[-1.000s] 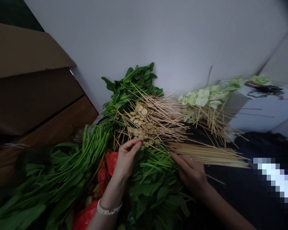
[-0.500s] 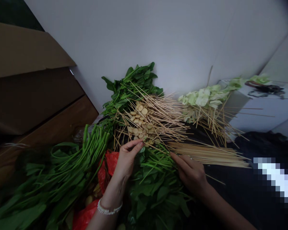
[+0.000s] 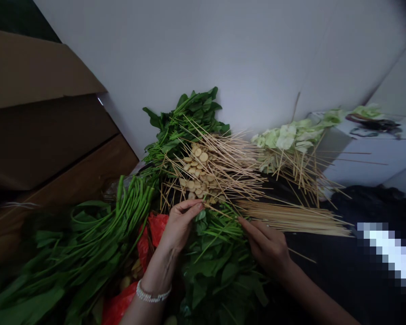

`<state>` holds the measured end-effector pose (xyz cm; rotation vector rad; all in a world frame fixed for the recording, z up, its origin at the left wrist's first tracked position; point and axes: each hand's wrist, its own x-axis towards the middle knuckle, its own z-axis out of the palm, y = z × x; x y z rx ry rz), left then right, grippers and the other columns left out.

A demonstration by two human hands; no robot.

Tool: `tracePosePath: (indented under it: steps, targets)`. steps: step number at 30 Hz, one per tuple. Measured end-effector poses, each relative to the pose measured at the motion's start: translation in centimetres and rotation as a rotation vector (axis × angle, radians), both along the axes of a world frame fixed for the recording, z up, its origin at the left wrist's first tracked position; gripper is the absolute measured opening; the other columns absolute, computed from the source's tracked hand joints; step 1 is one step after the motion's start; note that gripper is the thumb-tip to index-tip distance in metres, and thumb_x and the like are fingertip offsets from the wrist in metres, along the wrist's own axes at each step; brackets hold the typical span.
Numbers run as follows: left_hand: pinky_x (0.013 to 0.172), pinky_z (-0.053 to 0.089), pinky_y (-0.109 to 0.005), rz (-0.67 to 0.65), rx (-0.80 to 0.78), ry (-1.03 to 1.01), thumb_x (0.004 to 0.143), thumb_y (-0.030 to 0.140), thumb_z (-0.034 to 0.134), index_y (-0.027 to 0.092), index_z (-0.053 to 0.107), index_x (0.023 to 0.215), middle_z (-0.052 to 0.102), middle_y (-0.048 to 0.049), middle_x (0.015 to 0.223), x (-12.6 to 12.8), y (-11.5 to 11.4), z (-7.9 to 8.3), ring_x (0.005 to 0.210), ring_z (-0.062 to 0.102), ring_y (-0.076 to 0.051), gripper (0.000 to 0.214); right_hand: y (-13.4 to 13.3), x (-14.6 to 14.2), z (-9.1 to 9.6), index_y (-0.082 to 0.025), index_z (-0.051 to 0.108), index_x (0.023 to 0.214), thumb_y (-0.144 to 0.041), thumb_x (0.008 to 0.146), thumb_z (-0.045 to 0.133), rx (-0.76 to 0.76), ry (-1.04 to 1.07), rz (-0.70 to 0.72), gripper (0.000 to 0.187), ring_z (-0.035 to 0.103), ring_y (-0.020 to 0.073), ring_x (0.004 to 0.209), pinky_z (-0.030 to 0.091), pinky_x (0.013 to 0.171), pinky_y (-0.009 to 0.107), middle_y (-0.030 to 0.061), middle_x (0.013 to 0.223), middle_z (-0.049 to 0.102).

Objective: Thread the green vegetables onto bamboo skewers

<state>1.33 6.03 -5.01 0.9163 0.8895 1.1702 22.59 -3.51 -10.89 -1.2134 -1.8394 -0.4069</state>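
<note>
My left hand (image 3: 181,223) is closed in a pinch, thumb against forefinger, on a bit of green stem that barely shows at the fingertips. The tip of a bamboo skewer (image 3: 219,211) meets this pinch. At its other side my right hand (image 3: 269,243) grips the skewer, whose back end sticks out past the palm. Below and between both hands lies a pile of leafy greens (image 3: 219,271), stems toward the far side. Just beyond my left fingertips sit skewered potato-like slices (image 3: 198,172). What the right palm covers is hidden.
Loose bamboo skewers (image 3: 297,219) lie in a bundle at the right. Skewered cabbage leaves (image 3: 286,137) stand behind them. More greens (image 3: 84,243) and a red plastic bag (image 3: 157,228) are at the left, near a cardboard box (image 3: 37,72). A white wall (image 3: 203,49) closes the back.
My right hand has shifted slightly left toward my left hand, and the skewer moved with it. My left hand stays nearly in place.
</note>
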Motion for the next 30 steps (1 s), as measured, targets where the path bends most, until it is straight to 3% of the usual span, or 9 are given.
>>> tracePosePath:
  steps: [7, 12, 14, 16, 18, 20, 22, 25, 30]
  targets:
    - [0.061, 0.046, -0.018, -0.098, 0.011, 0.115, 0.057, 0.029, 0.087, 0.017, 0.077, 0.07, 0.072, -0.0008, 0.066, 0.4, -0.4, -0.2, 0.059, 0.06, -0.008, 0.02, -0.1, -0.5, 0.0, -0.018, 0.057, 0.129, 0.0, 0.087, 0.049, 0.002, 0.007, 0.015, 0.046, 0.064, 0.0125, 0.066, 0.045, 0.058, 0.024, 0.0042, 0.082, 0.069]
    - [0.074, 0.049, -0.024, -0.273, 0.188, 0.337, 0.068, 0.028, 0.08, 0.017, 0.078, 0.078, 0.076, -0.005, 0.08, 0.9, -0.9, 0.0, 0.075, 0.066, -0.015, 0.015, -0.1, -0.6, 0.1, -0.018, 0.059, 0.126, -0.002, 0.088, 0.049, -0.022, 0.011, 0.034, 0.042, 0.064, 0.0115, 0.064, 0.046, 0.058, 0.022, 0.0029, 0.08, 0.07]
    - [0.08, 0.048, -0.026, -0.189, 0.298, 0.385, 0.073, 0.03, 0.076, 0.018, 0.078, 0.087, 0.076, -0.0059, 0.088, 0.5, -0.7, 0.2, 0.084, 0.066, -0.018, 0.019, 0.0, -0.2, 0.2, -0.019, 0.06, 0.123, -0.003, 0.089, 0.05, -0.007, 0.038, -0.008, 0.04, 0.066, 0.0116, 0.067, 0.048, 0.06, 0.021, 0.0032, 0.083, 0.071]
    - [0.085, 0.047, -0.027, -0.013, 0.396, 0.41, 0.08, 0.033, 0.07, 0.019, 0.076, 0.097, 0.074, -0.0062, 0.096, -0.3, -0.1, 0.5, 0.092, 0.065, -0.019, 0.023, 0.3, 0.5, 0.5, -0.02, 0.061, 0.121, -0.005, 0.089, 0.052, 0.022, 0.091, -0.073, 0.036, 0.068, 0.0126, 0.074, 0.051, 0.067, 0.021, 0.0037, 0.089, 0.073]
    - [0.084, 0.046, -0.027, 0.079, 0.446, 0.441, 0.085, 0.035, 0.064, 0.019, 0.075, 0.097, 0.073, -0.0061, 0.096, -1.2, 0.4, 0.9, 0.091, 0.064, -0.018, 0.023, 0.5, 1.3, 1.0, -0.021, 0.062, 0.118, -0.008, 0.09, 0.053, 0.045, 0.145, -0.134, 0.032, 0.07, 0.0137, 0.08, 0.052, 0.073, 0.022, 0.0037, 0.092, 0.074]
    - [0.077, 0.047, -0.026, -0.04, 0.467, 0.511, 0.083, 0.033, 0.066, 0.017, 0.075, 0.088, 0.072, -0.0055, 0.087, -2.0, 0.7, 1.3, 0.082, 0.063, -0.017, 0.019, 0.7, 2.1, 1.6, -0.021, 0.064, 0.114, -0.011, 0.091, 0.052, 0.05, 0.176, -0.187, 0.028, 0.07, 0.0141, 0.079, 0.053, 0.074, 0.022, 0.003, 0.089, 0.074]
    - [0.071, 0.046, -0.026, -0.275, 0.515, 0.606, 0.079, 0.029, 0.071, 0.017, 0.075, 0.081, 0.069, -0.0043, 0.078, -2.3, 0.7, 1.5, 0.075, 0.061, -0.016, 0.013, 0.9, 2.5, 2.0, -0.021, 0.066, 0.111, -0.014, 0.092, 0.051, 0.048, 0.194, -0.226, 0.025, 0.071, 0.0149, 0.079, 0.054, 0.074, 0.023, 0.0032, 0.087, 0.075]
    - [0.074, 0.045, -0.027, -0.531, 0.647, 0.759, 0.075, 0.026, 0.076, 0.02, 0.077, 0.079, 0.067, -0.0032, 0.079, -1.8, 0.1, 1.4, 0.08, 0.06, -0.017, 0.008, 1.0, 2.5, 2.2, -0.019, 0.067, 0.108, -0.017, 0.092, 0.052, 0.052, 0.221, -0.237, 0.021, 0.071, 0.0162, 0.08, 0.054, 0.074, 0.025, 0.0049, 0.089, 0.075]
    - [0.079, 0.043, -0.028, -0.588, 0.736, 0.905, 0.078, 0.029, 0.074, 0.025, 0.077, 0.081, 0.065, -0.0027, 0.084, -0.7, -0.7, 0.9, 0.09, 0.058, -0.019, 0.007, 1.0, 2.2, 1.9, -0.019, 0.066, 0.108, -0.014, 0.091, 0.054, 0.053, 0.235, -0.185, 0.021, 0.071, 0.0156, 0.083, 0.054, 0.075, 0.024, 0.0048, 0.093, 0.075]
